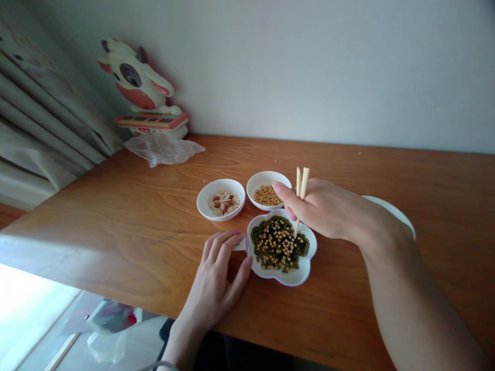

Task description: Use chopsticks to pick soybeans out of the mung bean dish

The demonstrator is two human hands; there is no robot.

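Nearest the viewer, the left hand [218,275] is laid flat on the wooden table [135,216], its fingers loosely spread and holding nothing; the fingertips are pressed against the rim of a flower-shaped white bowl [288,281]. This bowl is filled with green beans, through which many yellow beans [278,242] are scattered. Just above it, the right hand [325,208] is closed around a pair of chopsticks [301,183], whose tips are dipped into the mix; whether a bean is pinched between them cannot be told.

Just behind, two small round bowls are set side by side: one [251,189] is partly filled with yellow beans alone, the other [203,203] with what seem to be pale and reddish seeds. From this the picking-out is judged to be partly done, with plenty of yellow left among the green. A further white dish [394,211] is mostly hidden behind the right wrist.

Farther back, a crumpled plastic bag [162,148] and a cow-shaped toy [143,90] are seen by the wall.
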